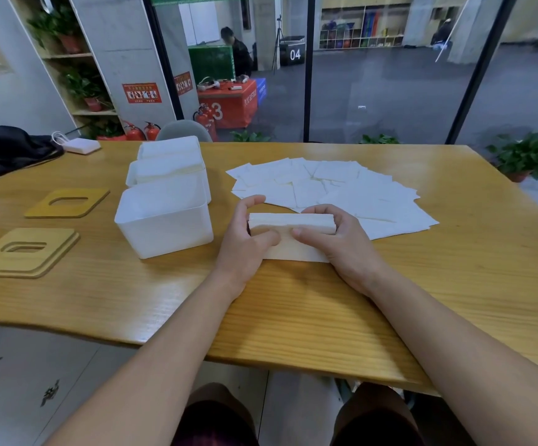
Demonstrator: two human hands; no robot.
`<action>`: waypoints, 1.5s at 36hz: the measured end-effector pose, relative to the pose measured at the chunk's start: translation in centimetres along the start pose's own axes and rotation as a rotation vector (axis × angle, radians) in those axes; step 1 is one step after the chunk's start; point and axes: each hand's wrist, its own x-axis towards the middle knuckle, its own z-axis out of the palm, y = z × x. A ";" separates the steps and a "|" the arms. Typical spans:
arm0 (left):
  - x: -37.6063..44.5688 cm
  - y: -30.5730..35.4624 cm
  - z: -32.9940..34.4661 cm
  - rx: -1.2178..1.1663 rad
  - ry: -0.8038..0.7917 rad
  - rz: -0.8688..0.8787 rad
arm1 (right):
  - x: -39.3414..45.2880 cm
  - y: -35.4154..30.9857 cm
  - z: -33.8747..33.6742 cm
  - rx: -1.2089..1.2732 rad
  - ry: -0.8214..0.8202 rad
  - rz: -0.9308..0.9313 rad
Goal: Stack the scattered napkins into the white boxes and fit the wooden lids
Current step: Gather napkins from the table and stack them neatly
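A thick stack of white napkins [290, 222] stands on its edge on the wooden table [293, 317], gripped from both ends. My left hand [245, 239] holds its left end and my right hand [335, 243] holds its right end, thumbs on the near face. Left of my hands stands an empty white box [164, 230]. Behind it are two more white boxes [171, 172] filled with napkins. Several loose napkins [341, 191] lie spread over the table beyond my hands. Two wooden lids with slots lie at the left, one nearer [26, 252] and one farther [68, 202].
A black bag [7, 149] and a white charger [81, 145] sit at the table's far left corner. A grey chair back [184, 130] shows behind the boxes. Potted plants [528, 156] stand beyond the right edge. Glass panels close off the room behind.
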 end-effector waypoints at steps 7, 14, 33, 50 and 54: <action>-0.1 0.0 -0.1 -0.027 -0.035 0.012 | -0.4 -0.1 0.3 -0.050 0.009 0.005; -0.2 -0.2 -0.3 -0.036 -0.081 0.055 | -0.8 0.3 0.3 -0.103 0.026 0.010; -2.7 -0.8 -4.6 0.151 -0.103 0.057 | -3.7 -0.9 1.3 -0.063 0.033 0.012; -6.0 0.5 -13.9 0.066 -0.065 -0.076 | -3.8 -3.5 6.7 -0.270 -0.102 0.005; -6.6 0.5 -16.2 0.087 -0.090 -0.060 | -3.4 -4.2 8.8 -0.200 -0.073 0.013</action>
